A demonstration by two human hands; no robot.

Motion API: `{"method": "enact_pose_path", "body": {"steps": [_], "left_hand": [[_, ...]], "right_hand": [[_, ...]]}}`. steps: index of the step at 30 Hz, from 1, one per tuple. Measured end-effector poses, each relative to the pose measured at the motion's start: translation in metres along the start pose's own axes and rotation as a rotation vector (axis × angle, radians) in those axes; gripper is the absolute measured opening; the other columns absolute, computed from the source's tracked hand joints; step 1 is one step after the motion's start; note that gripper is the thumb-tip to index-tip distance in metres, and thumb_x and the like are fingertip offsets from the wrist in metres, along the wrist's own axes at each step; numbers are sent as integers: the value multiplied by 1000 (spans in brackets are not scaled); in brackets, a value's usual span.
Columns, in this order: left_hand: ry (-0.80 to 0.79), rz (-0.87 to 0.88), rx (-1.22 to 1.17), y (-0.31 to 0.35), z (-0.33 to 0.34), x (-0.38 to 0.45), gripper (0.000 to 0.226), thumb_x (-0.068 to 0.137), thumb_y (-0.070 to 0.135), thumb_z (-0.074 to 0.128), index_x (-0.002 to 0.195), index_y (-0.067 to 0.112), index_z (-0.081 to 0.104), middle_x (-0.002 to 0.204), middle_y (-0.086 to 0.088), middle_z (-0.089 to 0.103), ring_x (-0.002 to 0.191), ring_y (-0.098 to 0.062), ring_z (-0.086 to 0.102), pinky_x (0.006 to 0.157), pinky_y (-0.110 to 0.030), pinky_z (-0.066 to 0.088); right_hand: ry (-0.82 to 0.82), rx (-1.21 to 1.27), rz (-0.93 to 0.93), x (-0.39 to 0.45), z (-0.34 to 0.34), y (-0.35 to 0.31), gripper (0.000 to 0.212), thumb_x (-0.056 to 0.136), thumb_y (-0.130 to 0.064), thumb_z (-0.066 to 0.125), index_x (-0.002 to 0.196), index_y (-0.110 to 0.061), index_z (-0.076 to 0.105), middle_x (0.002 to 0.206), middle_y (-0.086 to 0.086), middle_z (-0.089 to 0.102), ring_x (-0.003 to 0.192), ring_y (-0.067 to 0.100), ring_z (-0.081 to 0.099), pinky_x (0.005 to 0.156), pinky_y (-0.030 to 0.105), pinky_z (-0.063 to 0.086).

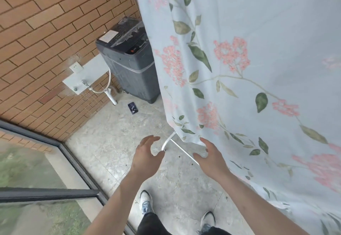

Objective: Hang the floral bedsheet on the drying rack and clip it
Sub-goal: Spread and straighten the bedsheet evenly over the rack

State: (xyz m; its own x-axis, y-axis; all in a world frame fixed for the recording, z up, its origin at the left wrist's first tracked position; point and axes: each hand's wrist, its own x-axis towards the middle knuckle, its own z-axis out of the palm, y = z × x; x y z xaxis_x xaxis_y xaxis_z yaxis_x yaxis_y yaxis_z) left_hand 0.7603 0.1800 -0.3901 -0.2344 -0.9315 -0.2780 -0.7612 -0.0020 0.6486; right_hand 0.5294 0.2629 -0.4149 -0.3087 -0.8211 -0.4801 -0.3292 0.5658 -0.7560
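The floral bedsheet point(249, 72), pale blue with pink flowers and green leaves, hangs down over the right half of the view and hides most of the drying rack. Only the rack's white foot point(168, 141) and a white leg tube show below the sheet's lower corner. My left hand point(145, 158) is held out over the floor, fingers loosely spread, holding nothing, just left of the rack foot. My right hand point(210, 156) is open beside the sheet's lower edge, its fingertips close to the hem; I cannot tell if they touch. No clips are visible.
A dark grey washing machine point(132, 64) stands against the brick wall point(46, 31), with a tap and white hose point(103, 87) to its left. A dark phone point(133, 108) lies on the concrete floor. A dark-framed glass railing point(73, 162) runs along the left. My shoes are below.
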Motion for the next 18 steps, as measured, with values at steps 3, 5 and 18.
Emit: {"method": "enact_pose_path", "body": {"steps": [3,5,18], "left_hand": [[-17,17,22,-10,-25,18,50,93,29,72,141,31,57,154,10,43,139,-19,46,107,-28,39],[-51,45,54,-20,-47,33,51,93,29,71,142,31,56,155,12,42,139,-18,46,109,-29,40],[-206,463,153,-2,-181,170,50,93,27,73,140,29,58,145,11,51,133,-15,50,112,-26,38]], "right_hand": [[26,21,-7,11,14,-29,69,94,-39,66,155,-38,35,158,-11,38,145,11,38,117,40,38],[59,37,-12,18,29,-48,67,94,-38,66,154,-38,36,156,-13,40,143,10,41,116,38,38],[407,253,-84,53,94,-169,58,91,-31,71,143,-44,49,142,-23,48,134,6,47,113,40,43]]}}
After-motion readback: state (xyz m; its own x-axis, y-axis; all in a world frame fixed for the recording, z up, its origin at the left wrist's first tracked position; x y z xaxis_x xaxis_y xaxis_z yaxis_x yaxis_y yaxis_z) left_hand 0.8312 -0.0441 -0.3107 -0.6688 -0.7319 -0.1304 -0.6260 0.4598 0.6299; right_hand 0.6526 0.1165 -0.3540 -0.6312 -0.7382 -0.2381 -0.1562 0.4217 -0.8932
